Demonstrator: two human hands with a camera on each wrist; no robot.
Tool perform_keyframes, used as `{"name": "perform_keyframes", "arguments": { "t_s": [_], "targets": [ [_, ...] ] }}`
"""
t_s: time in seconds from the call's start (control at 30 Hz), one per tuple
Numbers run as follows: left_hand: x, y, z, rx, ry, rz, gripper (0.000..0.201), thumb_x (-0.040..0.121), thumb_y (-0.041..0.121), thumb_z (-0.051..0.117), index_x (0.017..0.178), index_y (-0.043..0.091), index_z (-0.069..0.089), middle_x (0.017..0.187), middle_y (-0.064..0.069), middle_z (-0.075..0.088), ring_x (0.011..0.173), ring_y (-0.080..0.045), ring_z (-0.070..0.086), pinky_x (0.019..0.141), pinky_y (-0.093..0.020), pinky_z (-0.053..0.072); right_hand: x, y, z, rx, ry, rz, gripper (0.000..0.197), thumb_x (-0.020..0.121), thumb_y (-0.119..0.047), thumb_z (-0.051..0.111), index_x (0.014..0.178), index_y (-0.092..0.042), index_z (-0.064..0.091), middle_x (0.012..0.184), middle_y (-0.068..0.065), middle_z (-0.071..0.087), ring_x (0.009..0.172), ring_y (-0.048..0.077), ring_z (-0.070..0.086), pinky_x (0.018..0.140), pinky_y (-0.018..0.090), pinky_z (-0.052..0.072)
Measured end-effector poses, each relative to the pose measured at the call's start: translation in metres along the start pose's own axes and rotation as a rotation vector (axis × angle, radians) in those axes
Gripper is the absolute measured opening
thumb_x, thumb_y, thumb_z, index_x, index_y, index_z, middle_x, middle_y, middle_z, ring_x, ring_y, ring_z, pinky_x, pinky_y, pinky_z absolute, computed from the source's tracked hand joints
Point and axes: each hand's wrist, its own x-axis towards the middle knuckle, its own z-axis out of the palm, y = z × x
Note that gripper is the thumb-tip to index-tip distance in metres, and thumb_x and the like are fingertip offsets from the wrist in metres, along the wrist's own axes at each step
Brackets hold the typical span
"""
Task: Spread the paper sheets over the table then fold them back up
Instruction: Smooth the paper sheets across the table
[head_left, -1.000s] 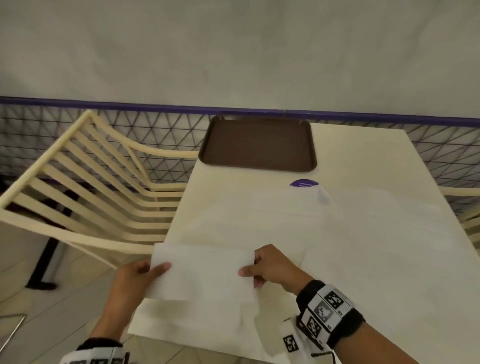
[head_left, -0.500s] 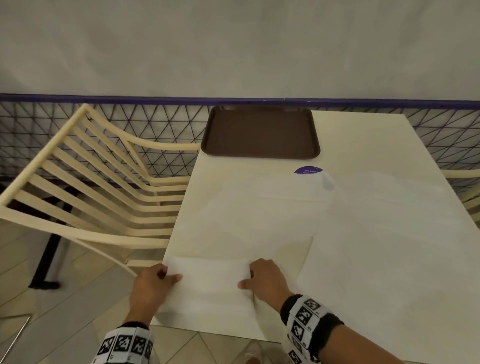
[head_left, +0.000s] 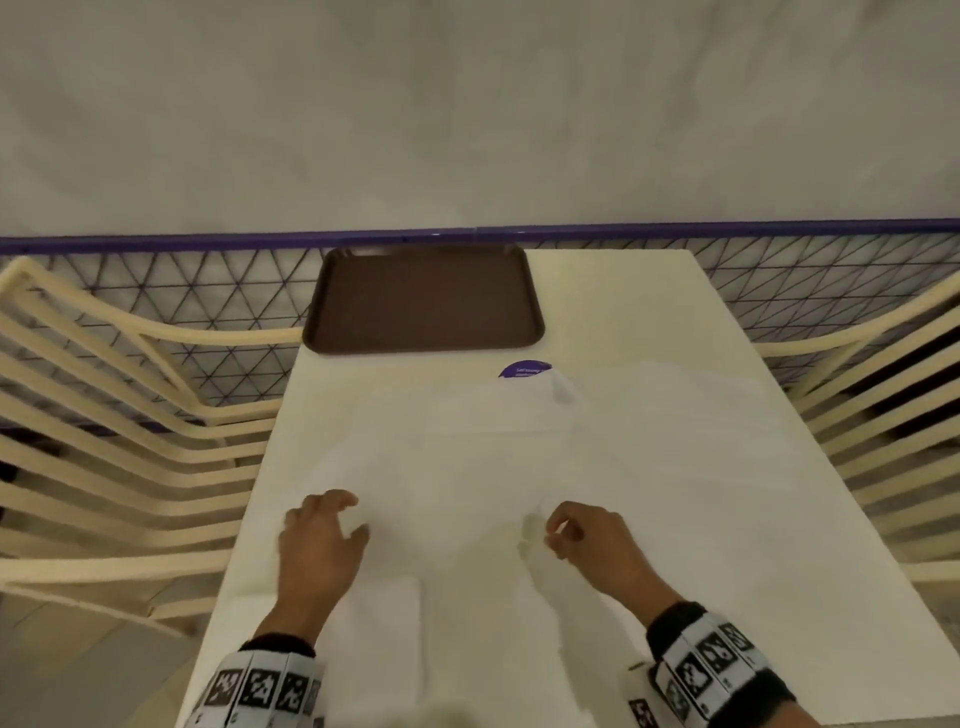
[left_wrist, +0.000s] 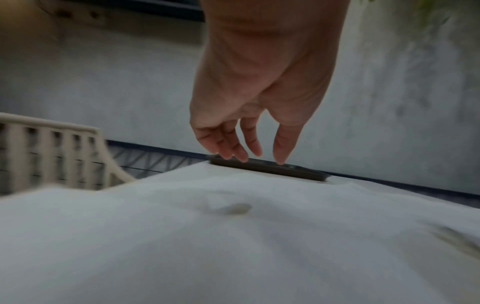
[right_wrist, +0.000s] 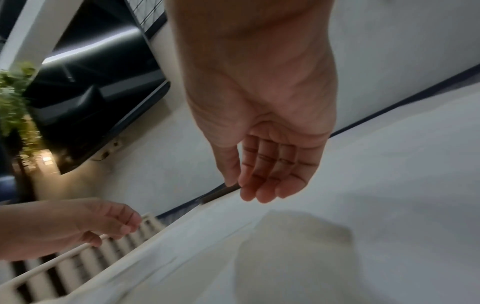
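Observation:
Two thin white paper sheets lie spread on the cream table (head_left: 613, 312): one across the left and middle (head_left: 441, 467), one on the right (head_left: 701, 493). A small folded sheet (head_left: 379, 608) lies at the near left corner, partly under my left forearm. My left hand (head_left: 353, 517) hovers over the left sheet (left_wrist: 233, 236) with relaxed fingers (left_wrist: 249, 158) and holds nothing. My right hand (head_left: 553, 530) is just above the overlap of the two sheets, its fingers (right_wrist: 259, 185) loosely curled and empty. My left hand (right_wrist: 78, 226) also shows in the right wrist view.
An empty brown tray (head_left: 423, 301) sits at the far left of the table, with a purple sticker (head_left: 522, 370) just in front of it. Cream slatted chairs stand at the left (head_left: 104, 415) and right (head_left: 883, 415). A wire mesh fence (head_left: 208, 312) runs behind.
Both hands have let go of the folded sheet, which now lies at the near left corner. They have moved forward and apart over the spread sheets.

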Motion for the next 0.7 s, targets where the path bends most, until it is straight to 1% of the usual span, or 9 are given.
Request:
{"name": "perform_keyframes", "arguments": {
  "t_s": [0.1,0.17,0.27,0.33,0.37,0.47,0.53,0.6,0.7],
  "targets": [
    [0.024,0.047,0.034,-0.059,-0.108,0.196,0.023,0.082,0.017,0.066,0.105,0.015,0.062,0.107,-0.004,0.061,0.101,-0.025,0.056,0.086,-0.037,0.044,-0.004,0.025,-0.041,-0.020,0.119,0.052,0.021,0.084,-0.015,0.063,0.068,-0.027,0.057,0.072,0.012,0.069,0.060,0.017,0.056,0.053,0.016,0.040],
    [0.038,0.085,0.058,-0.050,-0.159,0.308,0.022,0.084,0.018,0.065,0.105,0.014,0.062,0.106,-0.004,0.062,0.101,-0.024,0.056,0.085,-0.034,0.043,-0.005,0.044,-0.065,-0.035,0.188,0.086,0.016,0.085,-0.016,0.063,0.072,-0.024,0.058,0.075,0.012,0.068,0.063,0.018,0.056,0.055,0.016,0.040],
    [0.054,0.141,0.094,-0.031,-0.226,0.419,0.022,0.087,0.019,0.061,0.108,0.014,0.061,0.108,-0.003,0.061,0.102,-0.021,0.055,0.089,-0.033,0.043,-0.006,0.071,-0.093,-0.013,0.261,0.115,0.011,0.086,-0.015,0.063,0.078,-0.022,0.059,0.076,0.002,0.064,0.075,0.021,0.059,0.064,0.018,0.041],
    [0.062,0.174,0.117,-0.026,-0.267,0.462,0.022,0.087,0.019,0.059,0.108,0.014,0.060,0.110,-0.004,0.061,0.103,-0.021,0.055,0.092,-0.033,0.043,-0.006,0.088,-0.106,-0.020,0.293,0.117,0.011,0.086,-0.016,0.063,0.084,-0.025,0.058,0.080,-0.008,0.061,0.082,0.016,0.057,0.067,0.015,0.038],
    [0.066,0.190,0.129,-0.015,-0.286,0.484,0.022,0.088,0.020,0.059,0.109,0.014,0.060,0.110,-0.004,0.061,0.104,-0.020,0.055,0.092,-0.033,0.043,-0.006,0.097,-0.112,-0.024,0.303,0.123,0.011,0.087,-0.017,0.063,0.088,-0.026,0.058,0.085,-0.010,0.061,0.085,0.013,0.055,0.070,0.015,0.036],
    [0.073,0.234,0.162,0.025,-0.348,0.537,0.025,0.089,0.021,0.057,0.113,0.014,0.058,0.114,-0.005,0.059,0.108,-0.020,0.053,0.095,-0.032,0.042,-0.003,0.120,-0.126,-0.051,0.312,0.143,0.021,0.089,-0.021,0.061,0.109,-0.025,0.059,0.106,-0.010,0.059,0.096,0.006,0.049,0.079,0.011,0.030],
    [0.077,0.260,0.184,0.053,-0.379,0.548,0.030,0.091,0.022,0.054,0.119,0.012,0.055,0.120,-0.007,0.056,0.112,-0.022,0.050,0.097,-0.031,0.039,-0.001,0.134,-0.134,-0.076,0.307,0.157,0.031,0.090,-0.023,0.059,0.121,-0.023,0.056,0.116,-0.010,0.056,0.104,0.007,0.046,0.084,0.010,0.027],
    [0.079,0.285,0.201,0.096,-0.393,0.528,0.036,0.093,0.022,0.051,0.127,0.011,0.049,0.126,-0.009,0.051,0.117,-0.025,0.046,0.100,-0.030,0.037,0.003,0.145,-0.141,-0.099,0.307,0.163,0.037,0.091,-0.025,0.058,0.127,-0.024,0.051,0.127,-0.010,0.052,0.116,0.009,0.045,0.090,0.011,0.026],
    [0.081,0.318,0.220,0.105,-0.404,0.466,0.044,0.094,0.019,0.046,0.136,0.008,0.039,0.132,-0.013,0.045,0.122,-0.029,0.040,0.102,-0.032,0.032,0.013,0.158,-0.148,-0.138,0.303,0.154,0.046,0.092,-0.027,0.056,0.135,-0.024,0.043,0.141,-0.008,0.042,0.130,0.009,0.035,0.101,0.012,0.024]
  ]
}}
